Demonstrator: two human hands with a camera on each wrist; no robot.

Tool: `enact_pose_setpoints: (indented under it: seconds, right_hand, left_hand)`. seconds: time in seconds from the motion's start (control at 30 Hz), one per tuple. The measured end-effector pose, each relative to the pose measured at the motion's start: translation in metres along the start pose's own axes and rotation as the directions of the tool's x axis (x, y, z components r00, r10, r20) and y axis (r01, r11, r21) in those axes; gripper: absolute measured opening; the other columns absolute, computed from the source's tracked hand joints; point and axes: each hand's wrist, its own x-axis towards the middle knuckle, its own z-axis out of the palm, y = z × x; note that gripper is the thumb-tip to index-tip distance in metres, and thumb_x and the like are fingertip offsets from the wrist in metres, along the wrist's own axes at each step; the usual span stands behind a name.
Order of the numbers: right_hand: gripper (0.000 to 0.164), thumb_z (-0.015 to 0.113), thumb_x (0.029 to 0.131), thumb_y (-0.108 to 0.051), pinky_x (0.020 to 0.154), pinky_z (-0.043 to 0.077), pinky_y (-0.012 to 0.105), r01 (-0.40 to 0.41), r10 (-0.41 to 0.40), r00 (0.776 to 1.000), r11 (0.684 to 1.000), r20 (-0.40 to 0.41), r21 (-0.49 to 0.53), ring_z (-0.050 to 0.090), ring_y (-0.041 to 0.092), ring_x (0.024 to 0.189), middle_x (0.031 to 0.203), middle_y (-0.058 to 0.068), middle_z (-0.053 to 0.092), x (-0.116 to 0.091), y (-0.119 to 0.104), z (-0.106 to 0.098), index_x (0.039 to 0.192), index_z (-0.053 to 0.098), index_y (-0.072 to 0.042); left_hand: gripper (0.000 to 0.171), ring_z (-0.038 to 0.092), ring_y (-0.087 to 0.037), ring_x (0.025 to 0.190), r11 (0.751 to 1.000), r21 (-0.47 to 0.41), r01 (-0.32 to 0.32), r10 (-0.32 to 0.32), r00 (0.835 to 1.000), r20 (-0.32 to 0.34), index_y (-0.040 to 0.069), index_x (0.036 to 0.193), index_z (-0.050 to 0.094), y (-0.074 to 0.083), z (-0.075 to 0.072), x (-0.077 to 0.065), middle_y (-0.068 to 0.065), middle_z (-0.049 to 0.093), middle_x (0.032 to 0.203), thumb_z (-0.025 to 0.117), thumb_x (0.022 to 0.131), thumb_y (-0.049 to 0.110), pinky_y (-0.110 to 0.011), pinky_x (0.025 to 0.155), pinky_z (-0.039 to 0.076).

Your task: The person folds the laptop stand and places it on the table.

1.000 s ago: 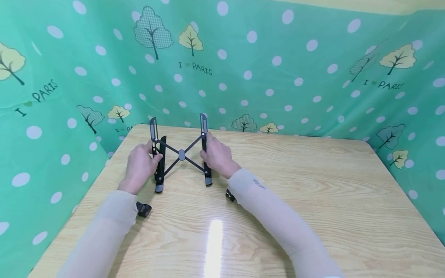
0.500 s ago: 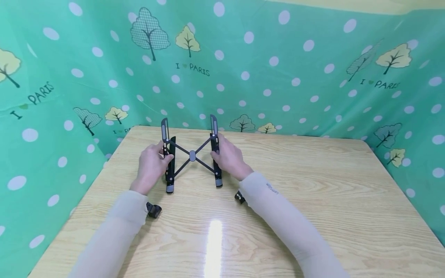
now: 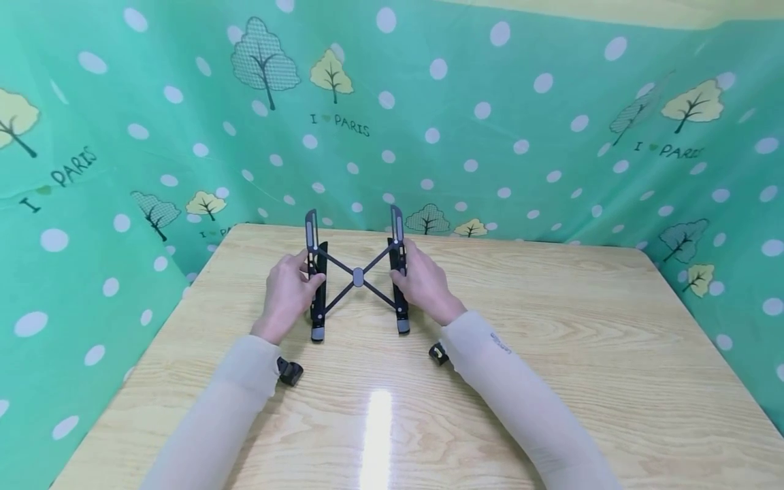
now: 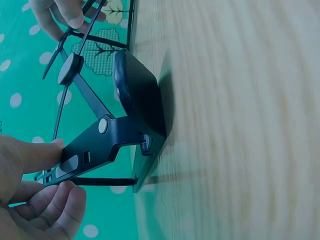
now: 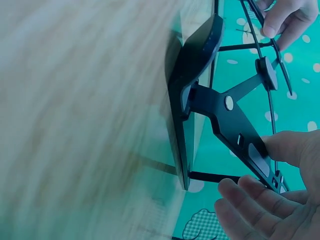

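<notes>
A black folding laptop stand (image 3: 358, 276) is spread open in the head view, its crossed bars meeting at a grey hub between two side arms. My left hand (image 3: 288, 289) pinches the left side arm between thumb and fingers, and my right hand (image 3: 425, 279) grips the right one. In the left wrist view the stand's base (image 4: 144, 95) lies along the wooden surface, with the thumb (image 4: 45, 155) against the raised arm. The right wrist view shows the right hand (image 5: 275, 205) with thumb on one face of its arm (image 5: 235, 120) and fingers beneath.
The stand is near the back of a wooden table (image 3: 551, 327), left of its middle. A green dotted curtain (image 3: 490, 136) with printed trees hangs behind the table and along both sides. A bright light reflection (image 3: 376, 435) crosses the front of the table.
Both hands have moved to the right together, carrying or sliding the laptop stand with them. The grips and the spread of the stand look about the same.
</notes>
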Motion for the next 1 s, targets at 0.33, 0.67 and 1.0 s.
enact_pose_setpoints:
  seconds: [0.33, 0.67, 1.0]
  right_hand:
    - [0.073, 0.066, 0.09, -0.027, 0.08, 0.052, 0.043, -0.014, 0.014, 1.0, 1.0, -0.024, 0.02, 0.062, 0.025, 0.092, 0.121, 0.014, 0.06, -0.008, 0.015, -0.011, 0.149, 0.026, -0.011]
    - [0.077, 0.074, 0.084, -0.021, 0.075, 0.054, 0.035, -0.09, 0.099, 0.995, 0.964, -0.023, 0.25, 0.062, 0.019, 0.092, 0.115, 0.005, 0.06, -0.012, 0.034, -0.018, 0.148, 0.031, -0.02]
    - [0.078, 0.076, 0.081, -0.016, 0.079, 0.052, 0.036, -0.081, 0.105, 0.993, 0.931, -0.049, 0.357, 0.06, 0.022, 0.089, 0.097, 0.005, 0.062, -0.018, 0.051, -0.023, 0.146, 0.033, -0.019]
  left_hand:
    - [0.062, 0.057, -0.023, 0.076, 1.0, -0.021, 0.019, -0.019, 0.999, 0.026, 0.001, 0.139, 0.046, 0.016, 0.01, 0.0, -0.014, 0.058, 0.096, 0.072, 0.085, 0.015, -0.033, 0.059, 0.05]
    - [0.06, 0.058, -0.022, 0.074, 0.999, -0.05, 0.018, -0.016, 1.0, 0.023, 0.003, 0.137, 0.05, 0.025, 0.023, 0.001, -0.014, 0.061, 0.096, 0.074, 0.083, 0.014, -0.032, 0.058, 0.051]
    - [0.059, 0.058, -0.021, 0.075, 0.996, -0.09, 0.019, -0.016, 1.0, 0.025, 0.004, 0.137, 0.051, 0.034, 0.034, 0.002, -0.013, 0.061, 0.095, 0.074, 0.083, 0.014, -0.031, 0.059, 0.051]
